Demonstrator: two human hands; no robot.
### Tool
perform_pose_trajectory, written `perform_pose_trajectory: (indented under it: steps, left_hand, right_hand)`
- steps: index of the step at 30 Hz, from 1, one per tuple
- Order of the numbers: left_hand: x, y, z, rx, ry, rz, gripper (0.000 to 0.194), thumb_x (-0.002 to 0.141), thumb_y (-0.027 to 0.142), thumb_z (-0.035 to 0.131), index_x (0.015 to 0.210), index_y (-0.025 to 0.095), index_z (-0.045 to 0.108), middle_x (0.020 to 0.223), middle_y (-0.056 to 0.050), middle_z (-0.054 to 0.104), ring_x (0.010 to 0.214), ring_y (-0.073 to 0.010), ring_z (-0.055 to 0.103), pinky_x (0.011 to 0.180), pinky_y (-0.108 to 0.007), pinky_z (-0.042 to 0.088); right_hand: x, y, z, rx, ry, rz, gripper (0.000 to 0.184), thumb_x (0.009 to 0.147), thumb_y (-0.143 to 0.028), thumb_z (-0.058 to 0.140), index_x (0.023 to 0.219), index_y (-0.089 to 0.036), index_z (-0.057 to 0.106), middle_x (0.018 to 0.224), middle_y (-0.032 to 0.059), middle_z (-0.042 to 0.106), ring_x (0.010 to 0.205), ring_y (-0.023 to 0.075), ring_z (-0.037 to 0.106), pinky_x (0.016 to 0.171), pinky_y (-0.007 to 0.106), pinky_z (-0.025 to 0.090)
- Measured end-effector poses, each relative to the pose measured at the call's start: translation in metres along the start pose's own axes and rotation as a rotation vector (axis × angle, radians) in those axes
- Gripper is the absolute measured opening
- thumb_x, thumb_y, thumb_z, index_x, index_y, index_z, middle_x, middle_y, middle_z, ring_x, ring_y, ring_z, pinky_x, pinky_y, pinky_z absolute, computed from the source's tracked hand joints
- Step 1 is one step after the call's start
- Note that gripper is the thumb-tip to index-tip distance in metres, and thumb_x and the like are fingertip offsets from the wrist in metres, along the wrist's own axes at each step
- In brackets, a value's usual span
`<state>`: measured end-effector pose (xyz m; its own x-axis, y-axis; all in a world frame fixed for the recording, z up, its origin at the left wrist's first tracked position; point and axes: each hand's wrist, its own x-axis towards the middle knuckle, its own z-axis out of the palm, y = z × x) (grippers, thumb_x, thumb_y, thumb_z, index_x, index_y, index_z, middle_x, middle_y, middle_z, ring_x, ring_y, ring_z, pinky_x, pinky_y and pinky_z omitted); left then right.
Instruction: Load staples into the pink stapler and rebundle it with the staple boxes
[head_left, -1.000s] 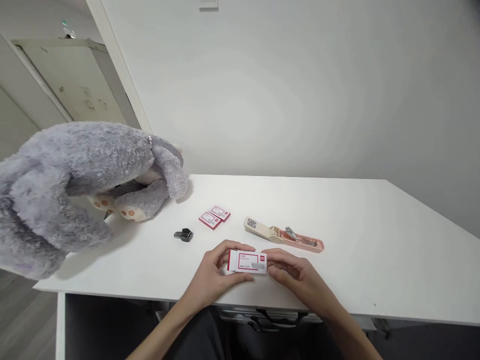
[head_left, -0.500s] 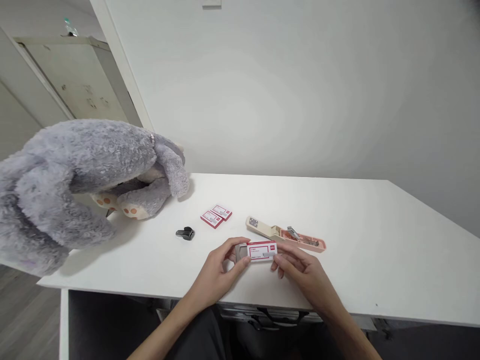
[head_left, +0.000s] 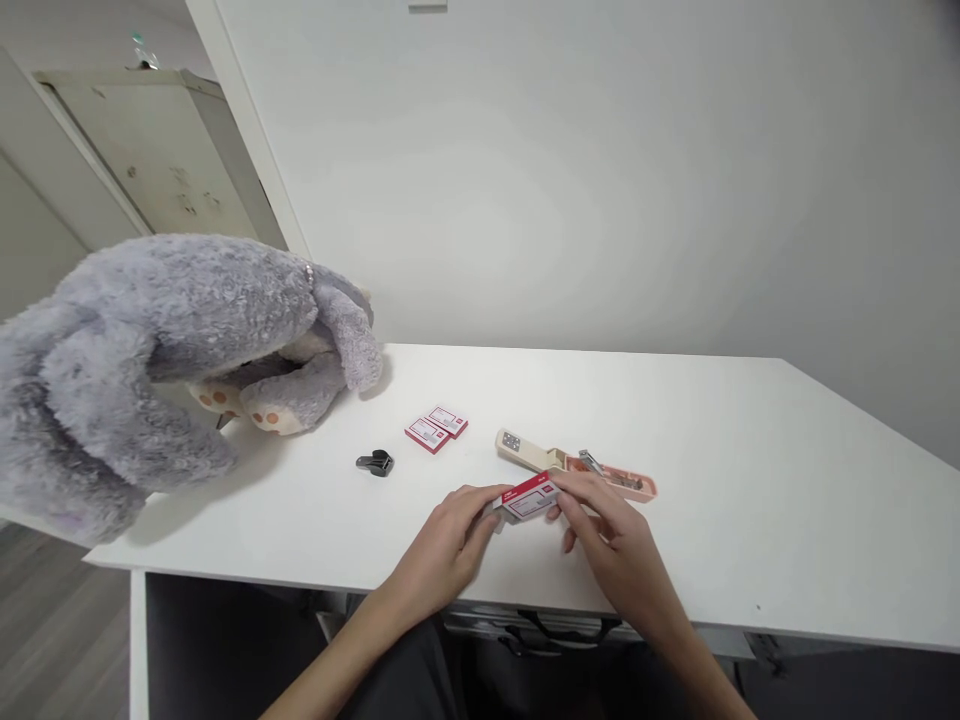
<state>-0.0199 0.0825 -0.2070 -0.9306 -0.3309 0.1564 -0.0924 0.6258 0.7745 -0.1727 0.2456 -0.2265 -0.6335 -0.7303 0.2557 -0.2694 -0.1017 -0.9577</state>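
A small red-and-white staple box (head_left: 531, 499) is held tilted just above the table's front part, its red long side showing. My left hand (head_left: 448, 540) pinches the box's left end, where a bit of pale inner tray shows. My right hand (head_left: 606, 530) grips the right end between thumb and fingers. Right behind the hands lies an opened stapler (head_left: 525, 452), cream at one end and pink at the other, its metal part raised. Two more red-and-white boxes (head_left: 436, 428) lie side by side farther back. A black staple remover (head_left: 376, 462) rests left of them.
A large grey plush toy (head_left: 187, 310) slumps over the left end of the white table (head_left: 750, 480). Behind the table stands a white wall (head_left: 562, 180). A cabinet (head_left: 150, 150) is at the far left. Under the front edge, a case with a black handle (head_left: 570, 630) is visible.
The box has been tilted between my hands, its right end raised and its red side turned into view. Less of the inner tray shows at its left end.
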Motion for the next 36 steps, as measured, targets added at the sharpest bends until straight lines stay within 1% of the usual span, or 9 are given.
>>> perform_pose_trajectory:
  steps: [2,5,9,13,18,21,24,29,36]
  left_hand:
    - [0.0,0.0,0.0,0.002,-0.005,0.005,0.033,0.105,0.027,0.046,0.133,0.025,0.063,0.126,-0.008,0.07,0.113,-0.0234,0.064,0.1,-0.036,0.048]
    - [-0.001,-0.001,0.0,0.005,0.003,0.008,0.034,0.105,0.027,0.047,0.136,0.025,0.061,0.126,-0.008,0.069,0.113,-0.0235,0.063,0.101,-0.036,0.048]
    - [-0.002,-0.003,0.001,0.016,0.009,0.004,0.035,0.104,0.029,0.048,0.137,0.023,0.059,0.125,-0.009,0.069,0.114,-0.0245,0.063,0.1,-0.038,0.048]
    - [-0.002,-0.001,0.001,0.029,0.038,-0.006,0.03,0.103,0.032,0.051,0.129,0.022,0.063,0.118,-0.009,0.071,0.108,-0.0249,0.064,0.097,-0.038,0.049]
    - [-0.002,0.001,0.002,0.08,0.057,-0.015,0.027,0.096,0.039,0.065,0.117,0.022,0.067,0.108,-0.007,0.071,0.099,-0.0247,0.063,0.091,-0.037,0.048]
    - [-0.002,-0.001,0.002,0.101,0.06,-0.025,0.028,0.091,0.042,0.072,0.109,0.022,0.069,0.101,-0.005,0.072,0.094,-0.0235,0.063,0.086,-0.034,0.047]
    - [-0.002,-0.002,0.001,0.089,0.068,-0.037,0.025,0.092,0.041,0.072,0.108,0.022,0.071,0.095,-0.004,0.072,0.089,-0.0213,0.062,0.081,-0.031,0.046]
    - [0.0,-0.002,0.0,0.029,0.08,-0.051,0.025,0.093,0.037,0.068,0.114,0.024,0.074,0.089,-0.002,0.072,0.079,-0.0179,0.06,0.074,-0.028,0.045]
    - [0.001,-0.001,-0.002,-0.028,0.088,-0.07,0.028,0.092,0.039,0.067,0.112,0.022,0.076,0.088,-0.003,0.072,0.078,-0.018,0.06,0.068,-0.026,0.045]
  right_hand:
    - [0.004,-0.003,0.001,-0.041,-0.01,-0.041,0.034,0.102,-0.045,0.055,0.122,-0.026,0.075,0.12,0.0112,0.068,0.086,0.0222,0.065,0.058,0.033,0.06]
    - [0.008,-0.004,0.002,-0.053,-0.008,-0.05,0.032,0.102,-0.045,0.056,0.119,-0.026,0.076,0.119,0.0112,0.068,0.082,0.0215,0.065,0.057,0.034,0.06]
    - [0.001,0.002,0.001,-0.003,0.046,-0.004,0.03,0.1,-0.047,0.059,0.113,-0.025,0.075,0.119,0.0111,0.07,0.084,0.0226,0.068,0.066,0.037,0.063]
    - [-0.008,0.008,0.001,0.06,0.071,0.065,0.03,0.098,-0.049,0.063,0.109,-0.023,0.072,0.121,0.0107,0.071,0.085,0.0224,0.071,0.074,0.039,0.066]
    - [-0.011,0.007,0.004,0.132,0.039,0.08,0.033,0.094,-0.053,0.066,0.106,-0.022,0.071,0.116,0.0113,0.073,0.089,0.0245,0.074,0.081,0.04,0.065]
    - [-0.01,0.007,0.003,0.168,-0.001,0.112,0.034,0.092,-0.054,0.069,0.103,-0.022,0.071,0.108,0.0101,0.076,0.085,0.0247,0.075,0.082,0.04,0.064]
    - [-0.009,0.007,0.0,0.173,-0.016,0.162,0.036,0.091,-0.056,0.07,0.103,-0.022,0.07,0.104,0.0096,0.078,0.083,0.025,0.075,0.082,0.04,0.063]
    - [-0.009,0.008,-0.006,0.139,0.014,0.25,0.04,0.09,-0.06,0.069,0.103,-0.022,0.07,0.093,0.0086,0.08,0.087,0.0277,0.076,0.087,0.042,0.061]
    - [-0.007,0.011,-0.007,0.156,0.013,0.277,0.045,0.087,-0.063,0.07,0.106,-0.022,0.07,0.094,0.0094,0.08,0.09,0.029,0.077,0.09,0.044,0.061]
